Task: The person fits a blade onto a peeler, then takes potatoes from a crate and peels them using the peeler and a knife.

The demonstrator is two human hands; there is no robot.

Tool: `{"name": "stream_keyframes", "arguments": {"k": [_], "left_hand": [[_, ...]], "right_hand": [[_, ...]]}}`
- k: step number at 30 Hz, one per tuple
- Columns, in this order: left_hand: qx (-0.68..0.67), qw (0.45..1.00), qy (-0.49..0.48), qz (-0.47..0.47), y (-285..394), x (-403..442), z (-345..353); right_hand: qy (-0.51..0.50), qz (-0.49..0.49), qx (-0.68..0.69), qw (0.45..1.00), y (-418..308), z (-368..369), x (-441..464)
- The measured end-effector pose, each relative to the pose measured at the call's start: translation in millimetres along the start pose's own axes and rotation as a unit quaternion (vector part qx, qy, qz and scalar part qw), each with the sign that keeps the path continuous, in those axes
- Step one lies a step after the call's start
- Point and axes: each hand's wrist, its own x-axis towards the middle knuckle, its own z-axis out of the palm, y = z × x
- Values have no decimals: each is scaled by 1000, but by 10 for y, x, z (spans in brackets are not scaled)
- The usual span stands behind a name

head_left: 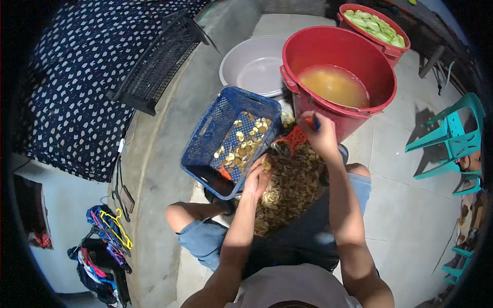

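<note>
My left hand is closed round a small yellowish piece, just right of the blue crate. Several pale round pieces lie in the crate, with an orange item near its lower end. In my right hand, the fingers wrap round a blue handle. Next to that hand is an orange perforated piece; whether it joins the handle is unclear. Between my legs spreads a heap of brownish peelings or slices.
Ahead stand a large red tub with cloudy yellow liquid, a pale basin, and another red tub holding green slices. Green plastic chairs are at right. A black rack and hangers are at left.
</note>
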Motion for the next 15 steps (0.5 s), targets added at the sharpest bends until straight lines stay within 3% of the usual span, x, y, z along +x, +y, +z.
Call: {"name": "stream_keyframes", "arguments": {"k": [1,3,4,8,11,13,15], "left_hand": [[3,1000,2,2,71,-31,22],[149,985,-33,82,261,-195,376],[190,977,26,93,362,-313,597],[311,930,21,194,563,-511,698],[331,908,15,257,615,-632,633],[325,910,21,258,642,-728,590],[297,929,-41,218,677,-845,571]], "right_hand": [[-44,-10,-31,999,-45,63,-24],[-63,18,-32,997,-39,263,-75],[-76,-8,-41,996,-18,355,-101],[-102,-39,-4,994,41,643,-158],[-131,-44,57,989,-146,699,-229],[-145,-59,71,985,-206,725,-253],[-106,-117,59,986,-72,768,-239]]}}
